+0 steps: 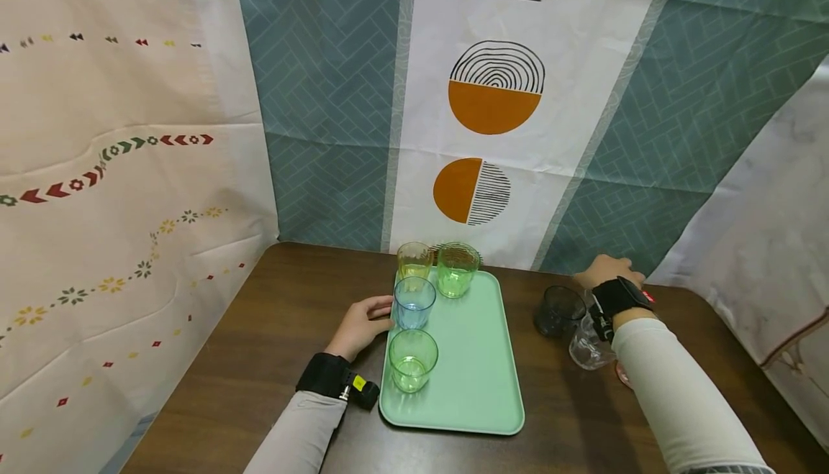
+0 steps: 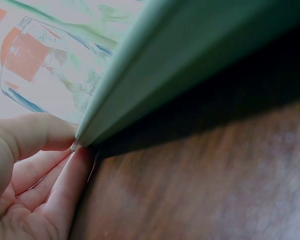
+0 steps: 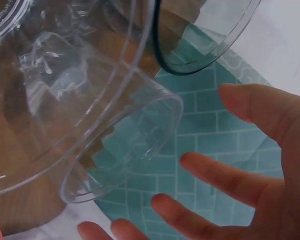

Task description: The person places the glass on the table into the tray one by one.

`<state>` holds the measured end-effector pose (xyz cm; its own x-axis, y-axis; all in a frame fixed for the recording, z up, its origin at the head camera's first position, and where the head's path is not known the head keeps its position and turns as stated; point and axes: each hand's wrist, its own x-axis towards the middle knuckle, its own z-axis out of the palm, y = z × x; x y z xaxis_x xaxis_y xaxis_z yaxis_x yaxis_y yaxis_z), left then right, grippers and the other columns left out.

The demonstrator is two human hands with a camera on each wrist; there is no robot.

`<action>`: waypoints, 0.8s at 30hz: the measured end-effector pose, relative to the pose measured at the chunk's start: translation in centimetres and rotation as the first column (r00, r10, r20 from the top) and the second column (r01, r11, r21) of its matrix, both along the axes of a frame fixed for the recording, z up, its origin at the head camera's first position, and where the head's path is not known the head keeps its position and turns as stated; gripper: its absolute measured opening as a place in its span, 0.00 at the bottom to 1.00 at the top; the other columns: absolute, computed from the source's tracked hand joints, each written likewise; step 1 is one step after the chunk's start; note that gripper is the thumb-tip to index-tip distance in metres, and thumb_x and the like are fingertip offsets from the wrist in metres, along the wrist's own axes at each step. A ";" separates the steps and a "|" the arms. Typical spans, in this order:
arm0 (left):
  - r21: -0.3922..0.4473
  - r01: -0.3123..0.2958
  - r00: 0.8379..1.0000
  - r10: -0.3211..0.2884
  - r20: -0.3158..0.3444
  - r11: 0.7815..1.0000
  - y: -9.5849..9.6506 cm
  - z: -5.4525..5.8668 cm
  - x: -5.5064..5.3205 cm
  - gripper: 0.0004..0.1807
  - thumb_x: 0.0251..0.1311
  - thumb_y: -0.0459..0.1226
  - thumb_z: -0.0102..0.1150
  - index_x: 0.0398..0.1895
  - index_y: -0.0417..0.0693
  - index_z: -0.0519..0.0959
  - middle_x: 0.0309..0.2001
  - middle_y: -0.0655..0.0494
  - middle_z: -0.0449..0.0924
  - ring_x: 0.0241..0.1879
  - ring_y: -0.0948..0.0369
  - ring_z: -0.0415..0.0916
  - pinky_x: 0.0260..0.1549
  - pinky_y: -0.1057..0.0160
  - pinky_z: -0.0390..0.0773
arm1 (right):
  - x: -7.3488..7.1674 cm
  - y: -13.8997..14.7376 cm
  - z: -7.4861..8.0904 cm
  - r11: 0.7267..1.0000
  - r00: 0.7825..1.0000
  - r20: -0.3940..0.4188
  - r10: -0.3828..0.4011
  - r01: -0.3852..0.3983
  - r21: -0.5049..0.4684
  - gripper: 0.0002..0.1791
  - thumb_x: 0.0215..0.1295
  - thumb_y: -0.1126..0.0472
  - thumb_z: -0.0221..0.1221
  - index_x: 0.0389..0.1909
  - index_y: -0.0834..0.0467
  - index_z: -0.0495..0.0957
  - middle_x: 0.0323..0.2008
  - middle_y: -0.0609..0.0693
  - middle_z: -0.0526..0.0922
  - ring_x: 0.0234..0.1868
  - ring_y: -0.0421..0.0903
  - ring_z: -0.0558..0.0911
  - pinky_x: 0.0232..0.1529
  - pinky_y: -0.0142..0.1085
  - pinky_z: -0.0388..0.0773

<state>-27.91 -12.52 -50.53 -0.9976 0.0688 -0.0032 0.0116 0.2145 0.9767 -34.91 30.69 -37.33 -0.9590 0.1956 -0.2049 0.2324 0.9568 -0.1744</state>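
My left hand [image 1: 364, 324] is at the left edge of a pale green tray [image 1: 476, 359]. In the left wrist view the thumb [image 2: 40, 131] lies over the tray's rim and the fingers are beneath, pinching it. Along the tray's left side stand a yellow glass [image 1: 414, 261], a blue glass [image 1: 414, 304] and a green glass [image 1: 412, 362], with another green glass [image 1: 457, 270] at the back. My right hand [image 1: 609, 271] reaches beyond a dark grey glass [image 1: 558, 311] and a clear glass [image 1: 588, 344]. Its fingers are spread, apart from the clear glass [image 3: 135, 145] in the right wrist view.
A pinkish rim [image 1: 623, 375] shows partly behind the right forearm. The brown wooden table [image 1: 285, 294] meets a patterned cloth [image 1: 330, 136] at the back and a white cloth [image 1: 129, 244] on the left.
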 end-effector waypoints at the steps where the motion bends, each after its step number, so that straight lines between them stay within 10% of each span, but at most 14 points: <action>1: -0.001 0.001 1.000 -0.001 -0.001 1.000 0.0 0.0 0.0 0.25 0.54 0.29 0.64 0.58 0.45 0.76 0.55 0.44 0.79 0.55 0.52 0.76 0.52 0.48 0.78 | 0.0 0.1 0.0 1.000 1.000 0.010 0.002 -0.002 0.004 0.39 0.60 0.44 0.55 0.54 0.79 0.67 0.52 0.89 0.56 0.51 0.83 0.59 0.48 0.73 0.62; 24: -0.001 -0.008 1.000 0.008 0.001 1.000 0.1 0.1 0.1 0.26 0.54 0.28 0.64 0.58 0.45 0.76 0.55 0.45 0.79 0.55 0.52 0.76 0.53 0.49 0.78 | 1.0 1.4 -0.3 0.999 0.998 0.046 0.040 -0.039 -0.038 0.34 0.57 0.49 0.60 0.44 0.81 0.72 0.47 0.83 0.71 0.46 0.78 0.71 0.44 0.67 0.73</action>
<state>-27.82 -12.44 -50.44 -0.9982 0.0606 -0.0043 0.0089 0.2155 0.9765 -33.93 32.14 -37.63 -0.9550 0.1492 -0.2563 0.2033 0.9586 -0.1994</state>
